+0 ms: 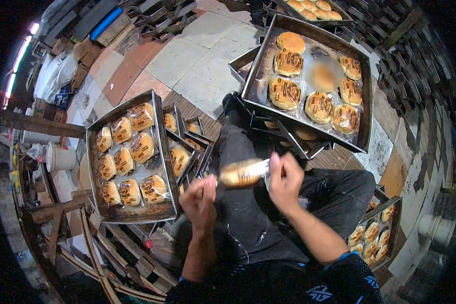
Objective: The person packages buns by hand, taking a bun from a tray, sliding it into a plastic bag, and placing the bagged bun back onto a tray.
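Note:
A bun in a clear printed plastic wrapper (239,173) hangs between my hands above my lap, smeared by motion. My left hand (199,198) pinches the wrapper's left end. My right hand (286,182) is closed on the other end, where the plastic stretches out white and shiny. Ahead to the right, a metal tray (309,133) carries several wrapped buns (285,93) and, at its far corner, a bun with no visible print (290,42). To my left, a tilted metal tray (131,219) holds rows of wrapped buns (142,147).
More bun trays (181,161) sit behind the left one. Another tray of wrapped buns (372,233) lies at the lower right, and one of plain buns (316,9) at the top. A wooden frame (101,258) stands lower left; a white bucket (61,156) is beyond it.

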### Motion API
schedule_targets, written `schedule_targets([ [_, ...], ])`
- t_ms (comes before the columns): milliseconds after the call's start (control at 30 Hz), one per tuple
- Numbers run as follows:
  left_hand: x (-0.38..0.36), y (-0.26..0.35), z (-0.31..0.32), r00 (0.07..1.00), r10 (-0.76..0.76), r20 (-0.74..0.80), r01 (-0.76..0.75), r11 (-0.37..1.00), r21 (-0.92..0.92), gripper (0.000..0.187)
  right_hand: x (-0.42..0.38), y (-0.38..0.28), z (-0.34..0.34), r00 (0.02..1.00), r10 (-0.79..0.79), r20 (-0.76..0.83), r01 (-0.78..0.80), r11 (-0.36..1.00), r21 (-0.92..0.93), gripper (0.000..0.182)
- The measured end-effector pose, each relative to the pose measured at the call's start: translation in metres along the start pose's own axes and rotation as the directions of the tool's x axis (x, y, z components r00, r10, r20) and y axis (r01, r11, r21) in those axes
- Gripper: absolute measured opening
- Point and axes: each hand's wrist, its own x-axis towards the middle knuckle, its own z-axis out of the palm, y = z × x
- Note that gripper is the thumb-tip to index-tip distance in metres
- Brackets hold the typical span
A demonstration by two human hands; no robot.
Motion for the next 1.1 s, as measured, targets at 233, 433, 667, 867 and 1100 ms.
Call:
schedule_targets([
  [233, -0.081, 0.009, -0.029, 0.986, 0.15, 0.072, -0.164, 0.789, 0.592, 0.014, -0.087, 0.047, -0.053, 0.87, 0.397, 0.292, -0.342, 0.913, -0.222, 0.021],
  [433, -0.01, 0.045, 0.003, 0.999, -0.04, 0.035, 0.028, 0.954, 0.299, 0.018, -0.002, -0.055, -0.044, 0.792, -0.257, 0.553, 0.298, 0.954, 0.016, 0.046],
  [667, 0.026, 0.031, 0.025, 0.974, -0.226, 0.027, 0.224, 0.973, 0.055, 0.021, 0.088, 0.003, -0.046, 0.866, -0.058, 0.497, 0.029, 0.997, 0.066, 0.049],
  [867, -0.016, 0.002, 0.093, 0.818, -0.294, 0.495, 0.173, 0.945, 0.276, 0.02, 0.262, 0.088, -0.091, 0.85, 0.524, 0.051, -0.521, 0.823, 0.228, 0.033],
  [1100, -0.051, -0.057, 0.118, 0.514, -0.38, 0.769, -0.496, 0.6, 0.628, 0.024, 0.171, 0.038, -0.104, 0.903, -0.388, 0.181, 0.427, 0.778, -0.461, 0.021],
])
